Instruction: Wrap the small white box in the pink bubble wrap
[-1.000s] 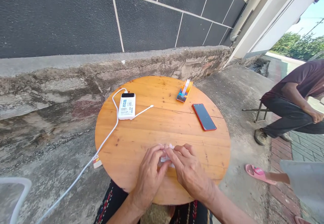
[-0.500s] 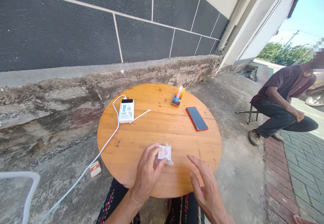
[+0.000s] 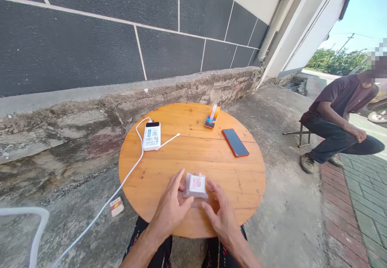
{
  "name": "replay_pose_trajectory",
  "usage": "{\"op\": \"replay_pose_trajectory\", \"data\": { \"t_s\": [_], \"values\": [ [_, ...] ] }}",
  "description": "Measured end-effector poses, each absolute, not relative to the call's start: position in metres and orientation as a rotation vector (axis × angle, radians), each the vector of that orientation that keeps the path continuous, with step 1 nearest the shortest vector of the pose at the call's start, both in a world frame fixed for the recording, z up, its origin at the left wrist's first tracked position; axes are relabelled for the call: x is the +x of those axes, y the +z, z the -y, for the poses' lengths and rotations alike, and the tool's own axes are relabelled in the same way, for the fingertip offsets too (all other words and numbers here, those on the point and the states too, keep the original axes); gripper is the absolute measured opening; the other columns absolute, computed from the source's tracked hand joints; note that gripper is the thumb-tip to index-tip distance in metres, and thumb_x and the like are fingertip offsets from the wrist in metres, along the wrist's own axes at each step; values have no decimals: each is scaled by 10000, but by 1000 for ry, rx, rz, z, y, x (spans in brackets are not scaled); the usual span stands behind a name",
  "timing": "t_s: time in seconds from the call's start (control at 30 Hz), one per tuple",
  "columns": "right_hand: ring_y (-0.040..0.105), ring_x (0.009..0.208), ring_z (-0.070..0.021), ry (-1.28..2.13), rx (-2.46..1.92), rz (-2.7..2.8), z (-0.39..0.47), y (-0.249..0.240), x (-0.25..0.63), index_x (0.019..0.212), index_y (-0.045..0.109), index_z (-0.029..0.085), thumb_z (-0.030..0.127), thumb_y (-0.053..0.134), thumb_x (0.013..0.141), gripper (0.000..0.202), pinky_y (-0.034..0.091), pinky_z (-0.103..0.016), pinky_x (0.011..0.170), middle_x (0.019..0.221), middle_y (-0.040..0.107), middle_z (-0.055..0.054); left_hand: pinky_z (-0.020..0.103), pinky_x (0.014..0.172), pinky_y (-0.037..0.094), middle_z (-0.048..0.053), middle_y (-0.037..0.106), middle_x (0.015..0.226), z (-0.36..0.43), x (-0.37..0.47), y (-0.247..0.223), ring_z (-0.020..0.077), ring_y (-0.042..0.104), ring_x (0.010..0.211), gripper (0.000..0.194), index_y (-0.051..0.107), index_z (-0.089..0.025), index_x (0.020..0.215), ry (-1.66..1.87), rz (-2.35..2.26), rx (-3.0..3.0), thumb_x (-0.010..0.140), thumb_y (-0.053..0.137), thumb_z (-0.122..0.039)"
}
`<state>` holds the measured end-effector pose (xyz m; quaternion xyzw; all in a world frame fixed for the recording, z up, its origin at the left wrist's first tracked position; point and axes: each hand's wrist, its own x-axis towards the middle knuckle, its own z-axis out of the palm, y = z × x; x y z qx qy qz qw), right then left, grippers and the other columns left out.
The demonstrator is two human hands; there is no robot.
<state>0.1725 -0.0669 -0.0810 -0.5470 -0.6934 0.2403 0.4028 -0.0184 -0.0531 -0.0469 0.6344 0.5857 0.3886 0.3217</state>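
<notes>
Head view: left hand [image 3: 169, 209] at the left side of the small wrapped packet [image 3: 196, 184], right hand [image 3: 222, 211] at its right side. Left grip open, thumb and fingers spread wide, nothing clamped; thumb tip close to the packet's near left corner, contact can't be confirmed. Right grip also open, fingers loosely curled, thumb pointing in toward the near right corner; holds nothing, can't tell if a fingertip touches.

Packet lies flat near the front edge of the bench [image 3: 193, 149], between the hands. Squarish, glossy clear film, crinkled, over a white face with a pinkish-red print.

Bench: round, varnished orange-brown wood, visible grain, dark knots, one thin seam across. On it:
- phone [image 3: 235, 142], far right of packet, dark glossy slab, red rim, lying flat
- tape dispenser [image 3: 212, 116], orange and blue, near the far edge
- power bank [image 3: 152, 137], left side, white rounded block, black end, blue print; white cable [image 3: 130, 172] runs off the bench edge, short white lead [image 3: 169, 140] beside it

Small red-and-white box [image 3: 116, 206] on rough grey concrete, left. Seated person [image 3: 341, 102] on the right, well apart.
</notes>
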Motion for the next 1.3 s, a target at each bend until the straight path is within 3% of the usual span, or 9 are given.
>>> {"op": "replay_pose_trajectory", "data": {
  "t_s": [0.17,0.33,0.5,0.63,0.83,1.03,1.17,1.3],
  "values": [
    [589,1142,-263,601,-1391,1729,50,-82,164,1305,495,204,291,542,862,454,489,-458,975,1274,600,-115,334,809,520,100,608,1181,36,-11,-49,178,613,897,636,388,-175,1385,1027,-1456,1581,769,541,-198],
    [603,1114,-266,530,-1363,1751,29,-78,168,1285,515,199,294,512,879,417,497,-469,954,1232,623,-128,346,804,527,82,633,1062,23,-2,-46,179,616,871,561,456,-172,1335,1076,-1502,1608,783,544,-212],
    [502,1246,-291,489,-1355,1833,26,-74,184,1393,390,201,333,572,851,587,441,-514,1014,1373,508,-143,356,740,555,90,612,1040,28,-4,-38,182,631,813,582,454,-157,1324,1106,-1536,1662,766,587,-255],
    [484,1266,-269,487,-1309,1918,30,-75,182,1453,295,216,267,533,871,631,427,-482,1038,1406,478,-129,341,707,568,101,618,1025,33,-2,-38,164,643,751,524,460,-130,1308,1091,-1498,1558,817,538,-298],
    [477,1266,-273,418,-1320,1851,34,-83,160,1464,272,219,209,464,891,604,405,-511,1044,1403,479,-129,359,842,537,108,611,1098,27,7,-39,197,614,956,414,538,-150,1249,1116,-1439,1655,848,477,-230],
    [441,1297,-273,641,-1310,1840,35,-65,196,1442,333,216,275,576,834,657,368,-492,1073,1416,462,-124,359,754,549,78,632,1019,34,-6,-44,179,639,779,504,519,-167,1278,1042,-1443,1554,809,553,-348],
    [590,1117,-244,745,-1377,1415,9,-24,283,1389,391,230,377,602,827,619,475,-453,939,1299,562,-134,372,769,542,70,643,944,33,-21,-67,212,654,812,660,479,-151,1293,1071,-1471,1385,749,602,-504],
    [664,881,-195,451,-1423,842,-11,27,359,1316,434,170,350,653,753,630,516,-335,734,1124,644,-132,372,836,520,73,648,949,36,-22,-70,209,645,868,631,490,-143,1269,1069,-1435,1345,751,610,-482]
  ]
}}
